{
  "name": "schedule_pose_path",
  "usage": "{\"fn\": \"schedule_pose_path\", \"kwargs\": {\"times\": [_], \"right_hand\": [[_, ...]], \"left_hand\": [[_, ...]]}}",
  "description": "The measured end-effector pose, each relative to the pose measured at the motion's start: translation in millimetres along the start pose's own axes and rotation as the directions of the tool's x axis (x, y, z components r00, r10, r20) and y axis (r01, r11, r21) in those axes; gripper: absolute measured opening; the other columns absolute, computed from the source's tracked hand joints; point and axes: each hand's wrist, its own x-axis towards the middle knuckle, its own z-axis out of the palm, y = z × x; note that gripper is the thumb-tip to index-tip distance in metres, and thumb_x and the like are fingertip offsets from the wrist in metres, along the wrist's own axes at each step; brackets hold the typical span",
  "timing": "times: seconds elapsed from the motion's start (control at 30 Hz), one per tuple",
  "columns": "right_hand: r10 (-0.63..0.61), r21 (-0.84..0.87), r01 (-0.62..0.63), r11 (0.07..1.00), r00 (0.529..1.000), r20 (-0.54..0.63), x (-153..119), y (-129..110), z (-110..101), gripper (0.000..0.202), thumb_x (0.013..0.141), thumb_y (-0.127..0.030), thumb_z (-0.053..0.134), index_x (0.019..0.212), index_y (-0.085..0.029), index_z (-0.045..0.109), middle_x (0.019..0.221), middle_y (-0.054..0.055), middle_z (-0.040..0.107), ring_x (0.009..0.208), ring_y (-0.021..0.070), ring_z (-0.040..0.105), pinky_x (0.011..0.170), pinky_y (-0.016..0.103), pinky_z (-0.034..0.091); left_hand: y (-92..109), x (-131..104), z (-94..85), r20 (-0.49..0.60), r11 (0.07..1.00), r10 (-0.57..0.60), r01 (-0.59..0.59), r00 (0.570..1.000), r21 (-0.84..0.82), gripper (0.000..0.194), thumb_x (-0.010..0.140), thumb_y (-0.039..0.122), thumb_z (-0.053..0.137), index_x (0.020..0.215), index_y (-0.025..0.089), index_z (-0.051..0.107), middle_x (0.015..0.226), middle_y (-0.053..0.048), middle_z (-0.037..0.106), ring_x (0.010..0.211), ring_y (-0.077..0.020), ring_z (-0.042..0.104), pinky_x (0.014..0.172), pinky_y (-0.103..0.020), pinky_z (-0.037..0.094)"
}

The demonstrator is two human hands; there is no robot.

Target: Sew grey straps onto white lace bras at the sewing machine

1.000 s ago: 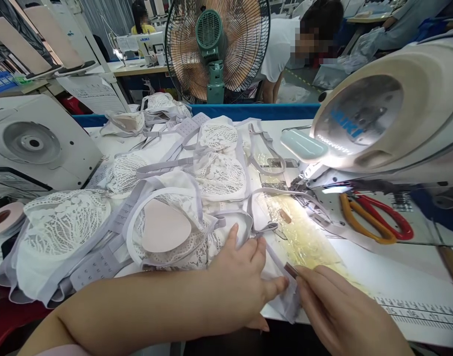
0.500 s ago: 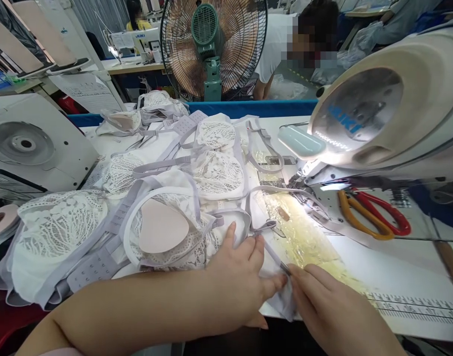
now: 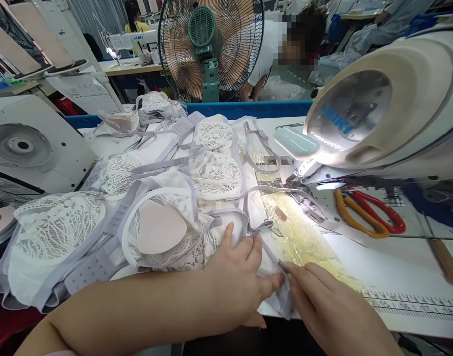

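White lace bras with lilac edging (image 3: 215, 173) lie heaped across the table. My left hand (image 3: 239, 277) rests on the nearest one, fingers spread over its fabric. At the table's front edge my right hand (image 3: 319, 301) is closed, pinching a small dark metal piece (image 3: 284, 267) at the lilac edge of the same garment. Its grip covers part of that piece. A loose pale pink pad (image 3: 161, 226) sits in a lace cup left of my left hand. A lilac strap (image 3: 286, 190) runs right, under the sewing machine head (image 3: 360, 113).
Orange-handled scissors (image 3: 360, 215) and red-handled scissors (image 3: 382, 212) lie under the machine. A wooden-handled tool (image 3: 447, 262) and a printed ruler (image 3: 415, 305) are at the right. Behind stand a fan (image 3: 211, 49) and a bending person (image 3: 265, 49). Another machine (image 3: 33, 143) is left.
The whole view has shifted slightly, with most things a little further left. Both hands keep nearly the same pose on the garment. The person behind the fan has moved slightly left.
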Motion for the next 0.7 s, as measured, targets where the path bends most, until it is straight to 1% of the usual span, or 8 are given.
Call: {"fn": "schedule_pose_path", "kwargs": {"times": [0.13,0.23,0.37,0.43,0.5,0.57,0.63,0.7], "right_hand": [[-0.008,-0.019,0.009,1.0,1.0,0.018,0,-1,2,0.031,0.089,-0.014,0.029,0.082,-0.014,0.059,0.057,-0.001,0.051,0.041,0.0128,0.053,0.035,0.023,0.041],[-0.026,-0.012,0.027,1.0,0.998,0.058,-6,2,0,0.029,0.088,-0.012,0.029,0.083,-0.014,0.058,0.057,-0.001,0.051,0.039,0.0125,0.052,0.035,0.023,0.041],[-0.067,0.059,0.06,0.996,0.99,0.12,-20,9,-5,0.026,0.088,-0.012,0.029,0.089,-0.016,0.055,0.061,0.0,0.053,0.045,0.0122,0.055,0.039,0.022,0.043],[-0.054,0.103,0.041,0.994,0.991,0.126,-26,13,-8,0.022,0.09,-0.016,0.031,0.085,-0.019,0.052,0.062,0.0,0.054,0.05,0.012,0.057,0.043,0.021,0.045],[0.015,0.129,-0.029,0.991,0.994,0.109,-28,14,-12,0.02,0.091,-0.022,0.033,0.078,-0.022,0.048,0.061,0.0,0.053,0.05,0.0117,0.057,0.044,0.02,0.044],[0.105,0.146,-0.115,0.983,0.992,0.076,-27,14,-15,0.02,0.092,-0.027,0.034,0.075,-0.023,0.044,0.057,-0.002,0.051,0.045,0.0108,0.054,0.041,0.02,0.042],[0.164,0.177,-0.17,0.969,0.985,0.048,-23,11,-17,0.021,0.092,-0.029,0.034,0.074,-0.024,0.043,0.054,-0.004,0.048,0.042,0.0101,0.051,0.039,0.019,0.041],[0.193,0.226,-0.195,0.954,0.981,0.035,-19,8,-15,0.019,0.093,-0.029,0.033,0.079,-0.023,0.046,0.06,-0.002,0.053,0.05,0.0106,0.056,0.045,0.018,0.046]], "left_hand": [[-1,0,3.4,-0.043,1.0,0.009,-0.008,0.999,0.01,0.07,0.074,0.065,0.051,0.135,0.033,0.038,0.143,-0.022,0.031,0.126,-0.0386,0.034,0.097,-0.066,0.012],[-2,1,6.2,-0.059,1.0,0.009,-0.009,0.998,0.006,0.071,0.074,0.066,0.051,0.135,0.033,0.038,0.142,-0.023,0.031,0.126,-0.0388,0.034,0.097,-0.067,0.011],[-2,1,6.7,-0.057,1.0,0.012,-0.012,0.998,0.0,0.07,0.073,0.066,0.05,0.134,0.033,0.04,0.142,-0.023,0.031,0.126,-0.0394,0.035,0.096,-0.068,0.012],[-2,1,6.8,-0.062,1.0,0.008,-0.008,0.998,0.004,0.07,0.073,0.067,0.051,0.133,0.033,0.041,0.141,-0.023,0.033,0.125,-0.0395,0.036,0.096,-0.068,0.013],[-2,0,8.3,-0.094,1.0,0.01,-0.009,0.996,0.01,0.07,0.073,0.068,0.05,0.132,0.033,0.043,0.14,-0.021,0.035,0.124,-0.0394,0.037,0.095,-0.069,0.014],[-1,-1,11.8,-0.173,0.998,0.055,-0.047,0.983,0.05,0.068,0.075,0.067,0.047,0.131,0.027,0.045,0.141,-0.02,0.035,0.125,-0.0381,0.035,0.096,-0.068,0.015],[-1,-1,16.6,-0.268,0.984,0.157,-0.127,0.95,0.125,0.07,0.081,0.065,0.039,0.129,0.015,0.047,0.138,-0.021,0.038,0.124,-0.0354,0.036,0.101,-0.064,0.015],[-1,-1,21.0,-0.326,0.965,0.24,-0.188,0.914,0.183,0.076,0.083,0.066,0.03,0.124,0.005,0.049,0.13,-0.023,0.045,0.12,-0.0326,0.04,0.106,-0.055,0.015]]}}
